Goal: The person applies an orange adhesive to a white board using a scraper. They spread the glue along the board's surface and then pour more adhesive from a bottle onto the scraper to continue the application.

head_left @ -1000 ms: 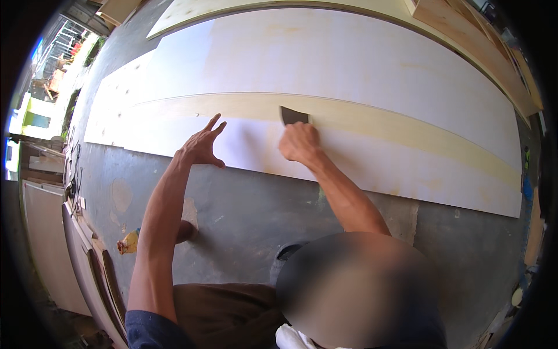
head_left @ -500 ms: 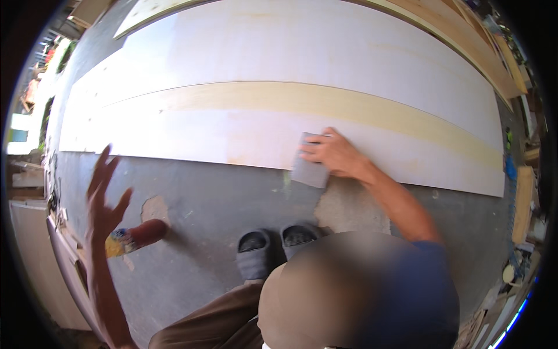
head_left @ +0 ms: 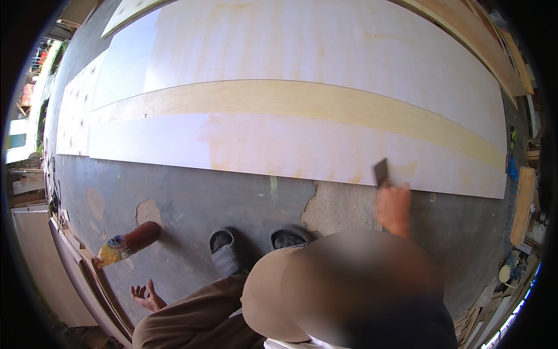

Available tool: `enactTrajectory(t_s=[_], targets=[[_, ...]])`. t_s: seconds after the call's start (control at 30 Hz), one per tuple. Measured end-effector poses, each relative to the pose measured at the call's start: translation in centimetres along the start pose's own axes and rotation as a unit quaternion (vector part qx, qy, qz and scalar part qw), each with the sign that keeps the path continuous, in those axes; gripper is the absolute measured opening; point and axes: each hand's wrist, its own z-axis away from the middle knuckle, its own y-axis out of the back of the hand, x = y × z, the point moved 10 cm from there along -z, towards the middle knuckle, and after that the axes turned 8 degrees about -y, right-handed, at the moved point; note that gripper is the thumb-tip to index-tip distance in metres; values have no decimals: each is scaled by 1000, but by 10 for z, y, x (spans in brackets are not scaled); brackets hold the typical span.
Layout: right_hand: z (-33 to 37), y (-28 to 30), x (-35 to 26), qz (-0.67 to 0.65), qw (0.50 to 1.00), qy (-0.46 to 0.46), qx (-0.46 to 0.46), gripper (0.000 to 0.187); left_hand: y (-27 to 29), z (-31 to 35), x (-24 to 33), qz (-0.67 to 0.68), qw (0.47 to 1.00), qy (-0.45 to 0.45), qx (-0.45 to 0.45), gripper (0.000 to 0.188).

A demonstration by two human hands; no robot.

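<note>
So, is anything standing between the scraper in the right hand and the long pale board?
Nothing visible: the right hand holds the dark scraper at the near edge of the long pale board; whether it touches is unclear. The reddish-brown cylinder is well to the left.

Right hand [head_left: 393,208] holds dark scraper [head_left: 381,172]; left hand [head_left: 149,297] beside leg [head_left: 195,308].

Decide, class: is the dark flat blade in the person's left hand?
No, the right hand grips the dark flat blade, while the left hand is open, well apart from it.
</note>
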Motion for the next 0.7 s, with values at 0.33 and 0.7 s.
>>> enactTrajectory(t_s=[0.33, 0.7], targets=[[30, 170, -463, -340, 840, 422, -4, 17, -121, -66, 77, 196, 977, -34, -79, 80], [25, 167, -389, -478, 789, 382, -56, 36, -153, -127, 29, 172, 980, -93, 30, 64]])
